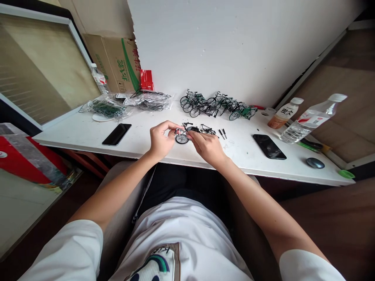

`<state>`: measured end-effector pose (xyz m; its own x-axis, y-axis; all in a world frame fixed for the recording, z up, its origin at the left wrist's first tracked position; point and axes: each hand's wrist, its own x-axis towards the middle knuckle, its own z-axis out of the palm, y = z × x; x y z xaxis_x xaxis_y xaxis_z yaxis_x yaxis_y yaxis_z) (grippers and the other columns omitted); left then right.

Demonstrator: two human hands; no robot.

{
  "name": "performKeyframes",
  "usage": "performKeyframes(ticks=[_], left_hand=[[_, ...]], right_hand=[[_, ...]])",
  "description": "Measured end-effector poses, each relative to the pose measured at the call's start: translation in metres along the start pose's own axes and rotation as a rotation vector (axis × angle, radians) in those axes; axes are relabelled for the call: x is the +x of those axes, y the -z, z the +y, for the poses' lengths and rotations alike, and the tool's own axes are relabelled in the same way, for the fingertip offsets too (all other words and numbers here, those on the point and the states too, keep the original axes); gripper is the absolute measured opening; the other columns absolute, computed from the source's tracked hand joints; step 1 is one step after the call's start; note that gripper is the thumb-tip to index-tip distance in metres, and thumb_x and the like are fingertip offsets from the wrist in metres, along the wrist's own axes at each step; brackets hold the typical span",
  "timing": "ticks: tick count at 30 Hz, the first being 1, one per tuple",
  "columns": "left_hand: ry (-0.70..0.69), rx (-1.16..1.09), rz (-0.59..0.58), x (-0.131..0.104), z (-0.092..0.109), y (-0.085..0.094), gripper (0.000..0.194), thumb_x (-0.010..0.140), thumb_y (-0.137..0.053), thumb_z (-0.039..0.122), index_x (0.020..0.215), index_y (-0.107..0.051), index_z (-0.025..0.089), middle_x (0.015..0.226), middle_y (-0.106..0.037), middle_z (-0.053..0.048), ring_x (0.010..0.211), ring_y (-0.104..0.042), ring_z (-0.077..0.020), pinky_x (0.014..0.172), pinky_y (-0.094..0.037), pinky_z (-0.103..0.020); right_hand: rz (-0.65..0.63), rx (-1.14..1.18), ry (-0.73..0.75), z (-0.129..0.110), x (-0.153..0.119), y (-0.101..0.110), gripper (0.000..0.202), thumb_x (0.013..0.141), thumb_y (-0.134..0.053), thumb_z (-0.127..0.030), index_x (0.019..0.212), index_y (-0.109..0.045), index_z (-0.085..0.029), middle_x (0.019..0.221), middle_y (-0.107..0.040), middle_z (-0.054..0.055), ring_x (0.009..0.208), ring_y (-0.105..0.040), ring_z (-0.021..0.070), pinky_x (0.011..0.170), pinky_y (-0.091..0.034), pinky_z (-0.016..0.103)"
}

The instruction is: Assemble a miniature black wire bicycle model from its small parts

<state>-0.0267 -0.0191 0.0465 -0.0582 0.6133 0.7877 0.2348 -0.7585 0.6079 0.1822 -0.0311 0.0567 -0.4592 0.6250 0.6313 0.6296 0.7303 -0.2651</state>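
Observation:
Near the front of the white table, my left hand pinches a small part with a spoked toy wheel from its left side. Closed on the same wheel part from the right is my right hand, its fingertips by the top of the wheel. Small black bicycle parts lie just behind the right hand, partly hidden by it. Two thin black pieces rest to the right of them. Behind the hands stands a group of small green and black toy bicycles.
Plastic bags of parts lie at the back left by a cardboard box and a bottle. One phone is left, another phone right. Two bottles and a mouse are at the right.

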Motion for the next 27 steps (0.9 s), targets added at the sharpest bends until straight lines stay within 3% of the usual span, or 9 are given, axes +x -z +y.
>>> performKeyframes(ticks=[3, 7, 11, 14, 16, 18, 21, 24, 27], left_hand=[[-0.053, 0.037, 0.034, -0.003, -0.002, -0.001, 0.026, 0.091, -0.064, 0.003, 0.096, -0.082, 0.022, 0.098, -0.086, -0.003, 0.091, -0.082, -0.0188, 0.085, -0.064, -0.032], [-0.164, 0.084, 0.051, -0.005, -0.005, -0.001, 0.027, 0.091, -0.063, 0.003, 0.094, -0.082, 0.022, 0.100, -0.086, -0.003, 0.096, -0.083, -0.0195, 0.086, -0.065, -0.032], [-0.183, 0.088, -0.011, -0.001, -0.010, 0.002, 0.027, 0.092, -0.063, 0.004, 0.093, -0.082, 0.022, 0.099, -0.086, -0.003, 0.095, -0.083, -0.0194, 0.086, -0.065, -0.033], [-0.122, 0.121, -0.067, 0.002, -0.013, 0.004, 0.029, 0.091, -0.062, 0.003, 0.096, -0.084, 0.022, 0.098, -0.086, -0.004, 0.088, -0.081, -0.0183, 0.083, -0.062, -0.031], [-0.069, 0.112, -0.078, 0.004, -0.015, 0.004, 0.028, 0.091, -0.062, 0.004, 0.096, -0.084, 0.021, 0.097, -0.085, -0.004, 0.087, -0.080, -0.0181, 0.084, -0.062, -0.031], [-0.031, 0.077, -0.076, 0.005, -0.014, 0.004, 0.026, 0.091, -0.064, 0.005, 0.096, -0.083, 0.021, 0.096, -0.085, -0.005, 0.089, -0.080, -0.0182, 0.085, -0.062, -0.031], [0.005, 0.031, -0.074, 0.007, -0.010, 0.003, 0.024, 0.089, -0.064, 0.005, 0.095, -0.082, 0.020, 0.095, -0.085, -0.004, 0.089, -0.080, -0.0185, 0.086, -0.063, -0.031], [0.035, -0.001, -0.073, 0.008, -0.006, 0.003, 0.026, 0.087, -0.063, 0.003, 0.094, -0.082, 0.020, 0.092, -0.084, -0.004, 0.083, -0.080, -0.0173, 0.083, -0.063, -0.030], [0.045, -0.002, -0.069, 0.007, -0.005, 0.003, 0.027, 0.085, -0.063, 0.001, 0.092, -0.082, 0.020, 0.091, -0.084, -0.003, 0.080, -0.080, -0.0165, 0.081, -0.063, -0.029]], right_hand=[[-0.014, 0.391, -0.181, -0.014, 0.001, -0.002, 0.052, 0.114, -0.043, -0.059, 0.107, -0.073, -0.018, 0.071, -0.065, 0.004, 0.058, -0.055, 0.0158, 0.063, -0.040, 0.030], [-0.197, 1.148, -0.605, -0.028, 0.008, 0.005, 0.046, 0.104, -0.061, -0.063, 0.095, -0.067, -0.018, 0.053, -0.027, -0.011, 0.045, -0.028, 0.0102, 0.048, -0.026, 0.025], [-0.295, 1.416, -0.773, -0.026, 0.013, 0.009, 0.039, 0.094, -0.077, -0.055, 0.095, -0.065, -0.017, 0.057, -0.022, -0.013, 0.048, -0.019, 0.0086, 0.046, -0.016, 0.023], [-0.212, 1.177, -0.702, -0.022, 0.011, 0.001, 0.044, 0.101, -0.064, -0.062, 0.093, -0.065, -0.019, 0.060, -0.026, -0.010, 0.050, -0.024, 0.0107, 0.049, -0.020, 0.025], [-0.091, 0.803, -0.546, -0.021, 0.007, -0.006, 0.047, 0.108, -0.052, -0.062, 0.094, -0.067, -0.019, 0.064, -0.043, -0.004, 0.056, -0.039, 0.0134, 0.055, -0.030, 0.027], [-0.009, 0.409, -0.344, -0.018, 0.004, -0.010, 0.044, 0.114, -0.043, -0.053, 0.103, -0.069, -0.019, 0.082, -0.065, 0.005, 0.071, -0.055, 0.0177, 0.065, -0.038, 0.029], [0.003, -0.019, -0.097, -0.010, 0.000, -0.013, 0.042, 0.118, -0.035, -0.040, 0.118, -0.070, -0.017, 0.102, -0.076, 0.013, 0.088, -0.065, 0.0227, 0.071, -0.040, 0.032], [-0.004, -0.231, 0.028, 0.001, -0.001, -0.013, 0.043, 0.119, -0.034, -0.037, 0.128, -0.070, -0.016, 0.097, -0.078, 0.013, 0.088, -0.066, 0.0231, 0.069, -0.038, 0.033], [-0.019, -0.257, 0.043, 0.005, -0.002, -0.013, 0.044, 0.119, -0.034, -0.038, 0.129, -0.071, -0.016, 0.090, -0.078, 0.012, 0.082, -0.067, 0.0219, 0.067, -0.035, 0.033]])
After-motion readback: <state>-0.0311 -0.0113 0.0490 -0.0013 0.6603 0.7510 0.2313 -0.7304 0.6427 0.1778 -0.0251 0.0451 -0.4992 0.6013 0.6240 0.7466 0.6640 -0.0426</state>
